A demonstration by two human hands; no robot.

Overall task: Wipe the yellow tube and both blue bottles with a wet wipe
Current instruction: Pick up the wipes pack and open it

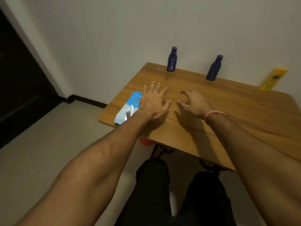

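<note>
Table: wooden table (228, 115) with a plank top, set against a pale wall (114, 38); the person sits at its near edge, dark-trousered legs (153, 185) showing below.
Left hand: left hand (154, 101) reaches out over the table's left part, palm down, fingers spread wide and straight, empty; whether the palm touches the wood cannot be told.
Right hand: right hand (193, 103) is just beside the left one, apart from it, fingers curled loosely downward like a claw, gripping nothing; a pink band (214, 114) circles its wrist.
Wet wipe pack: blue and white wet wipe pack (128, 108) lies flat near the table's left edge, its right side partly hidden under the left hand and forearm; its near end reaches the table's corner.
Left blue bottle: dark blue bottle (172, 60) stands upright at the far edge, close to the wall, near the table's far left corner.
Second blue bottle: second blue bottle (214, 68) stands to the right of the first, well apart from it, also at the far edge; it looks tilted in this wide-angle view.
Yellow tube: yellow tube (273, 79) stands on its cap at the far right, leaning toward the wall, dark print on its front too blurred to read.
Hands to items: both hands are well short of the bottles and tube, none of which is touched.
Floor: pale floor (40, 136) to the left, with a dark doorway (19, 79) beyond it.
</note>
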